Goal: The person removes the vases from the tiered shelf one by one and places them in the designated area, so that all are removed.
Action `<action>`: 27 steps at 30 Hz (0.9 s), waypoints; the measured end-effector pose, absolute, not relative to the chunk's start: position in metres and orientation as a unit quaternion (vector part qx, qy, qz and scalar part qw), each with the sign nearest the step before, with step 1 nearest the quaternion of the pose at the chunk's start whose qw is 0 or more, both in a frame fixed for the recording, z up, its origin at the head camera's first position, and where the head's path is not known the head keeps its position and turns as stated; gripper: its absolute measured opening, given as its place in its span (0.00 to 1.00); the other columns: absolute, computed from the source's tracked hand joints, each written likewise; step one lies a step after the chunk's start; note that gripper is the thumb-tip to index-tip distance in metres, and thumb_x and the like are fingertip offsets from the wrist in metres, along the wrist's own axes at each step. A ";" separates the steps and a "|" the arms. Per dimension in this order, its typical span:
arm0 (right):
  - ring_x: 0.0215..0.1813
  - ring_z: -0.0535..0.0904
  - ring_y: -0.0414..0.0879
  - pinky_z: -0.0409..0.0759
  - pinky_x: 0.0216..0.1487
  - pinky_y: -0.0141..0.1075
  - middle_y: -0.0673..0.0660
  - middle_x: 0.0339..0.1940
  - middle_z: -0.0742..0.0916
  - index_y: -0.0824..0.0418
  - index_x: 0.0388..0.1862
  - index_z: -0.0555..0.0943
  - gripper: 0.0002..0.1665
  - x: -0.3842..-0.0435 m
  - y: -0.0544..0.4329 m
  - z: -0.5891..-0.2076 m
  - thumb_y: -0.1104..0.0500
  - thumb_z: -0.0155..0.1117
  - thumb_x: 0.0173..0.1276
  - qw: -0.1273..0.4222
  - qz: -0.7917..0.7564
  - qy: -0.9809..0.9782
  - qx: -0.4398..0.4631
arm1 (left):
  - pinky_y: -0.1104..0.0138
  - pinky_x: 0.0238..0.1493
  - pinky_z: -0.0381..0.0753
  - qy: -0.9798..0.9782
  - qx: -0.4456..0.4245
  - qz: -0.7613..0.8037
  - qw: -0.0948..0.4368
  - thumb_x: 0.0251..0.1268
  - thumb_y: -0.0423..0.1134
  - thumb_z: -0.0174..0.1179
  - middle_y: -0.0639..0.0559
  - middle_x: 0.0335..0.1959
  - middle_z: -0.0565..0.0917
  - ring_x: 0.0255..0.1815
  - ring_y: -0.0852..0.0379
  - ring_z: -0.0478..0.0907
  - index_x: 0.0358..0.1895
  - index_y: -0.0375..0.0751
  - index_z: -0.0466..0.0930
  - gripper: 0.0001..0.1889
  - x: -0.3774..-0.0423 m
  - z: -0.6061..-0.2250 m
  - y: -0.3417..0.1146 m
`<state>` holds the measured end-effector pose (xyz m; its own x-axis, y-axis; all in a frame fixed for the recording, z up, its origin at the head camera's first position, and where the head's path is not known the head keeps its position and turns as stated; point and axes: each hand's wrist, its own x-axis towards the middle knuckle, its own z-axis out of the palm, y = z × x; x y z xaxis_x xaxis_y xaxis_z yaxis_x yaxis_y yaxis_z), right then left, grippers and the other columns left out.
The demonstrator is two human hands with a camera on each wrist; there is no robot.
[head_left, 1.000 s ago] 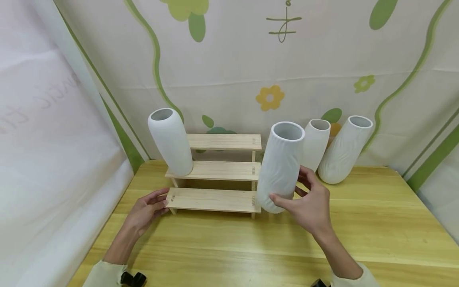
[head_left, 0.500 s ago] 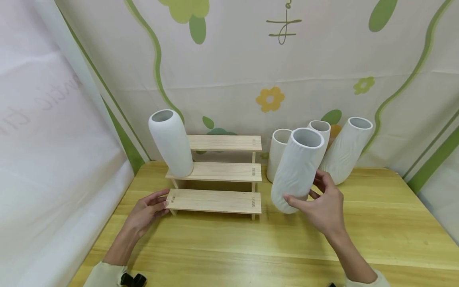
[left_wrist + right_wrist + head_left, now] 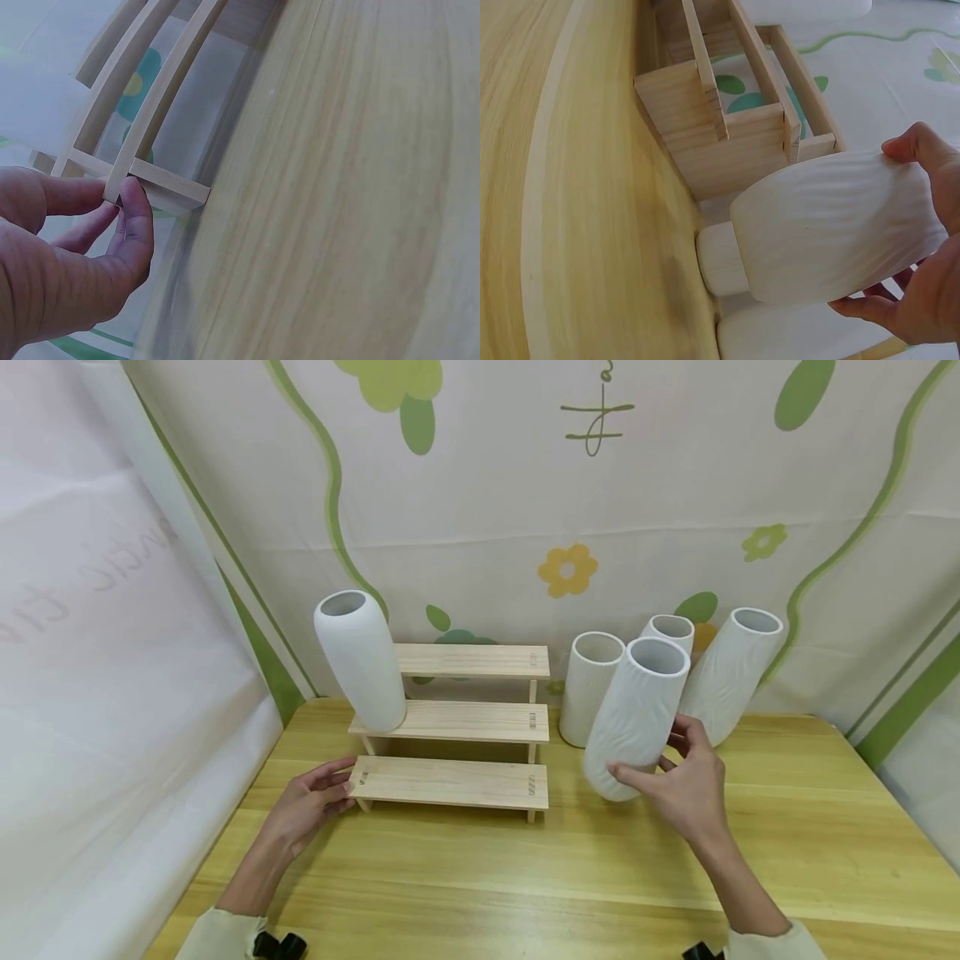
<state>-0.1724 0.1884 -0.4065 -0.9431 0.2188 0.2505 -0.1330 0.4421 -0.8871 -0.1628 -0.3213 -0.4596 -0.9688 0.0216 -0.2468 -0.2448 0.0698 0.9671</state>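
Observation:
My right hand (image 3: 686,785) grips a white vase (image 3: 637,718) with a wavy relief around its lower part, thumb on the near side. The right wrist view shows the vase's base (image 3: 754,244) off the table. At the three-step wooden shelf (image 3: 450,781), my left hand (image 3: 303,806) pinches the left end of the lowest board; thumb and finger meet it in the left wrist view (image 3: 124,195). A smooth white vase (image 3: 360,660) stands on the left of the middle step.
Behind the held vase stand a short ribbed white vase (image 3: 585,693), a partly hidden white vase (image 3: 672,627) and a leaf-patterned white vase (image 3: 735,672). A printed cloth (image 3: 465,485) hangs behind the wooden table (image 3: 450,885).
My right hand has carried the vase rightward, away from the shelf's right end, so the short ribbed vase behind now shows. The left hand has stayed on the shelf.

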 end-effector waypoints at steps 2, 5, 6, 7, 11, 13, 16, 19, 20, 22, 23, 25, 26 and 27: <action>0.60 0.74 0.41 0.77 0.51 0.11 0.58 0.67 0.79 0.65 0.75 0.70 0.57 -0.175 0.191 -0.409 0.61 0.92 0.48 0.166 0.525 -0.835 -0.029 | 0.71 0.54 0.89 0.725 -0.076 0.677 0.098 0.82 0.31 0.58 0.49 0.61 0.79 0.52 0.62 0.84 0.83 0.32 0.61 0.32 -0.163 -0.460 -0.321; 0.61 0.74 0.43 0.76 0.50 0.11 0.60 0.69 0.79 0.65 0.76 0.69 0.58 -0.179 0.194 -0.413 0.61 0.92 0.49 0.164 0.522 -0.836 -0.035 | 0.71 0.54 0.89 0.727 -0.077 0.676 0.094 0.82 0.31 0.58 0.49 0.61 0.79 0.52 0.62 0.84 0.83 0.32 0.62 0.31 -0.163 -0.460 -0.322; 0.61 0.74 0.43 0.76 0.50 0.11 0.60 0.69 0.79 0.65 0.76 0.69 0.58 -0.180 0.194 -0.414 0.61 0.92 0.49 0.163 0.522 -0.836 -0.037 | 0.71 0.54 0.89 0.728 -0.077 0.675 0.094 0.82 0.31 0.58 0.49 0.60 0.79 0.52 0.62 0.84 0.83 0.32 0.61 0.31 -0.163 -0.460 -0.322; 0.61 0.74 0.43 0.76 0.50 0.11 0.60 0.69 0.78 0.65 0.76 0.69 0.58 -0.181 0.195 -0.415 0.61 0.92 0.48 0.162 0.523 -0.836 -0.040 | 0.71 0.54 0.89 0.728 -0.077 0.674 0.092 0.82 0.30 0.58 0.50 0.60 0.79 0.52 0.62 0.84 0.83 0.32 0.62 0.31 -0.163 -0.460 -0.322; 0.62 0.74 0.44 0.77 0.50 0.11 0.60 0.68 0.78 0.66 0.75 0.69 0.58 -0.184 0.196 -0.418 0.62 0.92 0.48 0.162 0.529 -0.832 -0.049 | 0.71 0.55 0.89 0.730 -0.074 0.673 0.092 0.83 0.31 0.57 0.51 0.60 0.79 0.52 0.62 0.84 0.83 0.32 0.62 0.31 -0.163 -0.460 -0.322; 0.62 0.74 0.45 0.77 0.50 0.12 0.60 0.68 0.78 0.67 0.75 0.69 0.58 -0.186 0.196 -0.420 0.62 0.92 0.47 0.162 0.531 -0.830 -0.050 | 0.71 0.55 0.89 0.729 -0.075 0.674 0.092 0.83 0.31 0.58 0.51 0.59 0.79 0.51 0.62 0.84 0.83 0.32 0.62 0.31 -0.164 -0.460 -0.322; 0.62 0.75 0.45 0.77 0.50 0.12 0.60 0.68 0.79 0.67 0.74 0.70 0.58 -0.188 0.198 -0.424 0.61 0.93 0.47 0.164 0.528 -0.832 -0.053 | 0.71 0.54 0.89 0.728 -0.075 0.675 0.093 0.82 0.31 0.58 0.51 0.59 0.79 0.51 0.62 0.83 0.83 0.31 0.62 0.31 -0.164 -0.459 -0.321; 0.62 0.75 0.46 0.76 0.50 0.12 0.61 0.68 0.79 0.66 0.74 0.70 0.57 -0.190 0.200 -0.427 0.61 0.93 0.47 0.166 0.524 -0.834 -0.058 | 0.71 0.54 0.89 0.730 -0.075 0.673 0.093 0.83 0.31 0.58 0.51 0.59 0.79 0.50 0.62 0.83 0.83 0.31 0.61 0.31 -0.163 -0.458 -0.321; 0.62 0.75 0.46 0.76 0.50 0.12 0.61 0.68 0.79 0.66 0.74 0.70 0.57 -0.191 0.200 -0.427 0.60 0.93 0.48 0.165 0.522 -0.834 -0.060 | 0.71 0.54 0.89 0.731 -0.075 0.672 0.093 0.83 0.31 0.57 0.51 0.59 0.79 0.50 0.62 0.83 0.83 0.31 0.61 0.31 -0.163 -0.458 -0.321; 0.63 0.75 0.46 0.76 0.50 0.12 0.61 0.68 0.79 0.66 0.75 0.70 0.57 -0.193 0.202 -0.429 0.60 0.93 0.48 0.163 0.521 -0.835 -0.064 | 0.71 0.55 0.89 0.733 -0.074 0.670 0.091 0.83 0.30 0.57 0.52 0.59 0.79 0.50 0.62 0.83 0.83 0.31 0.62 0.31 -0.163 -0.458 -0.322; 0.63 0.75 0.47 0.76 0.50 0.12 0.61 0.68 0.79 0.66 0.75 0.70 0.57 -0.193 0.203 -0.429 0.60 0.92 0.48 0.162 0.523 -0.835 -0.065 | 0.71 0.55 0.89 0.733 -0.074 0.670 0.091 0.83 0.31 0.57 0.51 0.59 0.79 0.50 0.63 0.83 0.83 0.31 0.62 0.31 -0.163 -0.458 -0.322; 0.63 0.75 0.47 0.76 0.50 0.12 0.61 0.68 0.79 0.66 0.75 0.69 0.57 -0.195 0.205 -0.430 0.60 0.92 0.49 0.161 0.524 -0.834 -0.067 | 0.71 0.55 0.89 0.734 -0.075 0.669 0.091 0.83 0.30 0.57 0.51 0.59 0.79 0.50 0.63 0.83 0.83 0.31 0.62 0.31 -0.163 -0.458 -0.322; 0.63 0.75 0.47 0.76 0.50 0.12 0.61 0.68 0.79 0.66 0.75 0.69 0.57 -0.196 0.205 -0.430 0.60 0.92 0.49 0.161 0.526 -0.832 -0.068 | 0.71 0.55 0.89 0.733 -0.074 0.670 0.091 0.83 0.31 0.57 0.51 0.59 0.79 0.50 0.63 0.83 0.83 0.31 0.62 0.31 -0.163 -0.458 -0.322; 0.63 0.75 0.46 0.77 0.50 0.12 0.61 0.68 0.79 0.66 0.74 0.69 0.57 -0.196 0.206 -0.431 0.60 0.92 0.49 0.161 0.528 -0.831 -0.069 | 0.71 0.55 0.89 0.733 -0.073 0.670 0.092 0.83 0.31 0.57 0.51 0.59 0.79 0.50 0.63 0.83 0.83 0.31 0.61 0.31 -0.163 -0.459 -0.322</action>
<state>-0.1962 0.2060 -0.4308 -0.9385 0.2842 0.1959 -0.0563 0.4338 -0.8992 -0.1628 -0.3217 -0.4585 -0.9725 0.0161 -0.2325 -0.2302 0.0911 0.9689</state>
